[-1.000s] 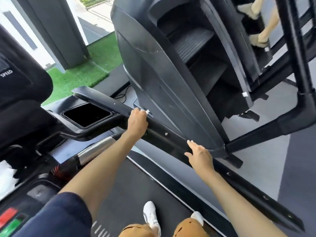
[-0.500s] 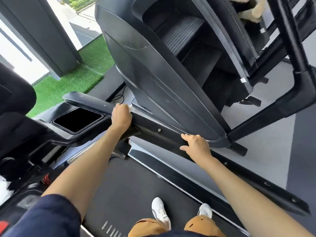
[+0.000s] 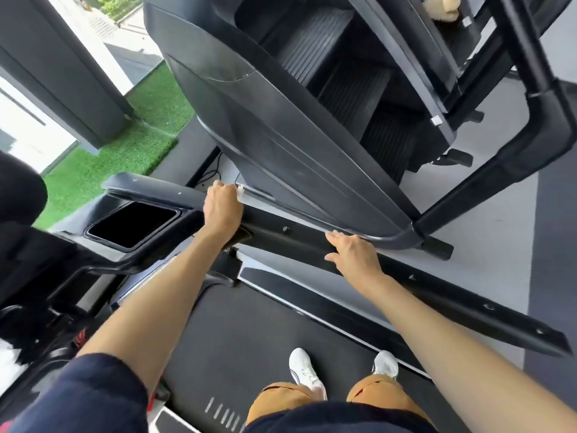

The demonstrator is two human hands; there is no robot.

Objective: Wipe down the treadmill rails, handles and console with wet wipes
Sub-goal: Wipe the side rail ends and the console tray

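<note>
I stand on the treadmill belt [image 3: 249, 345] and face its right side. The black right handrail [image 3: 437, 289] runs from the console side down to the lower right. My left hand [image 3: 222, 207] is closed over the rail's top near the console end, with a white wet wipe [image 3: 239, 192] peeking out past the fingers. My right hand [image 3: 354, 254] rests flat on the rail farther right, fingers spread, with nothing in it. The black console [image 3: 28, 245] with its cup holder well [image 3: 132, 225] is at the left.
A large black stair-climber machine [image 3: 281, 126] stands close beyond the rail, its frame tube [image 3: 487, 179] reaching to the floor. Green artificial turf [image 3: 118, 151] and a grey pillar [image 3: 62, 73] are at the far left. Something white [image 3: 7, 367] lies on the console's lower left.
My left hand with the wipe has slid along the rail toward the console end. My right hand has stayed on the rail. The view has turned slightly to the right.
</note>
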